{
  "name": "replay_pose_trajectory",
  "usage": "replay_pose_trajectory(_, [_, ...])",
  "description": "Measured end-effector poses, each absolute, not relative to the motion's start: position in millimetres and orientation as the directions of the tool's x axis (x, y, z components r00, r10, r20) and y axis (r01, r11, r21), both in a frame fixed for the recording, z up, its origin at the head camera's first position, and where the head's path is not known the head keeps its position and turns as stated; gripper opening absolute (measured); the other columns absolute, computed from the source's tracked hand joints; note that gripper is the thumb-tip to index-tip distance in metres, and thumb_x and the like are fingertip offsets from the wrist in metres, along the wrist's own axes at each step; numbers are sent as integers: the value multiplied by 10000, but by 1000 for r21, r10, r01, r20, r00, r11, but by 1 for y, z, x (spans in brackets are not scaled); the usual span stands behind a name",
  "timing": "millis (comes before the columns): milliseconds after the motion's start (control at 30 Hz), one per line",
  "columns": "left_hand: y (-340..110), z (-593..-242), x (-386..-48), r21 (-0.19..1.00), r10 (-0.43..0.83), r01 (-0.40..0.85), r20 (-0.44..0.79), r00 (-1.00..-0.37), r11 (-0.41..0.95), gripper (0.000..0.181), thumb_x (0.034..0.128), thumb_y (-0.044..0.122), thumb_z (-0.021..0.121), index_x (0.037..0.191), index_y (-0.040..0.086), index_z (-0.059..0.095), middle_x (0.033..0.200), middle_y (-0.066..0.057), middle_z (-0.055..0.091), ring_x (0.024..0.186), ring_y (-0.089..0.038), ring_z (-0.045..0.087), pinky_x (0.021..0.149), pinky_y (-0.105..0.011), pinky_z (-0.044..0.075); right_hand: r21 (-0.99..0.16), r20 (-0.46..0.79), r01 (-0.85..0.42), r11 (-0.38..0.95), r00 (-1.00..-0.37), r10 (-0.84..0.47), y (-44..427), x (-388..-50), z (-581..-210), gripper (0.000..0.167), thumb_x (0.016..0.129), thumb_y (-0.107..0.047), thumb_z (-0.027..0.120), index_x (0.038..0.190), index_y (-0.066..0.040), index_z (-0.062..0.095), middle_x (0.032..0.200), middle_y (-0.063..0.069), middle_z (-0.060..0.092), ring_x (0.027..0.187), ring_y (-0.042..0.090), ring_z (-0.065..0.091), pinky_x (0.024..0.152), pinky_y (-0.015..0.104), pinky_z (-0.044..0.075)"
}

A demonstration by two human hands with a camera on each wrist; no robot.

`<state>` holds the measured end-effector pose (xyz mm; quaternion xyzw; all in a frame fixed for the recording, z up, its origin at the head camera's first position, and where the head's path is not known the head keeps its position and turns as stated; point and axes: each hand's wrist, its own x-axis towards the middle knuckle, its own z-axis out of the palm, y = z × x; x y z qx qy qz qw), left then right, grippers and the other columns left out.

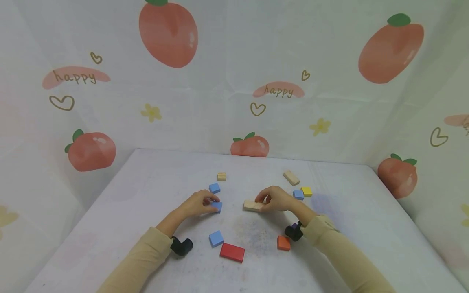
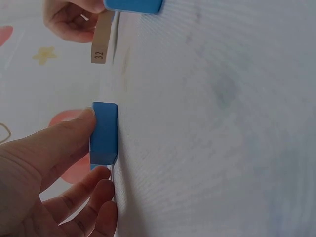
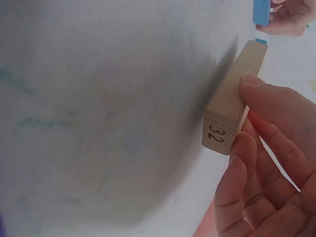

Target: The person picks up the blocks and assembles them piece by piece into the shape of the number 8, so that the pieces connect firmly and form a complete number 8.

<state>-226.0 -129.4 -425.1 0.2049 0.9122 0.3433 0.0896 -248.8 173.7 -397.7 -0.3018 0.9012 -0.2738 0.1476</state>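
Observation:
At mid-table my left hand [image 1: 197, 204] pinches a small blue block [image 1: 219, 206]. In the left wrist view the thumb lies on one side of that blue block [image 2: 104, 132], with fingertips at its lower end. Across a short gap, my right hand [image 1: 277, 199] grips a plain wooden block [image 1: 251, 206] between thumb and fingers. The number 32 shows on the end of this wooden block [image 3: 232, 98] in the right wrist view. Another blue block [image 1: 214, 188] sits just beyond the left hand. Part of the wooden block is covered by the right fingers.
Nearer me lie a blue block [image 1: 216, 239], a red block [image 1: 232, 252] and an orange block [image 1: 283, 243]. Farther back are small wooden pieces [image 1: 221, 176], a wooden block [image 1: 291, 178], a blue block [image 1: 298, 195] and a yellow block [image 1: 306, 191]. A printed cloth hangs behind.

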Motion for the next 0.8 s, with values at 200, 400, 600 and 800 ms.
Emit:
replay_pose_trajectory(200, [-129,-425,-226,660,437,316,-21,-899,682,270,820,174,704,1071,85,663,1070,-86,609,959,-220,570,840,-382,489,-580,-110,-461,672,-773,-625,168,-250,-399,235,770,-140,739,991,-72,698,933,41,694,750,59,544,665,178,451])
replay_pose_trajectory(400, [-129,-425,-227,659,437,316,-22,-899,682,271,819,179,706,1069,83,664,1071,-88,608,970,-230,575,853,-393,488,-580,-109,-469,666,-765,-634,163,-251,-400,233,768,-133,742,986,-64,698,921,45,693,750,73,555,669,187,461])
replay_pose_trajectory(600, [-129,-425,-226,658,429,305,-31,-903,689,269,821,177,703,1072,89,663,1082,-92,607,980,-236,576,858,-399,489,-583,-129,-446,679,-775,-619,159,-249,-400,232,766,-132,748,984,-73,697,924,37,687,755,80,545,671,190,461])
replay_pose_trajectory(800, [-128,-424,-225,661,416,287,-42,-908,693,265,822,176,703,1073,100,665,1088,-86,605,979,-229,571,859,-392,489,-600,-157,-409,688,-783,-602,157,-249,-401,244,760,-130,753,991,-78,692,935,33,679,758,83,542,674,190,462])
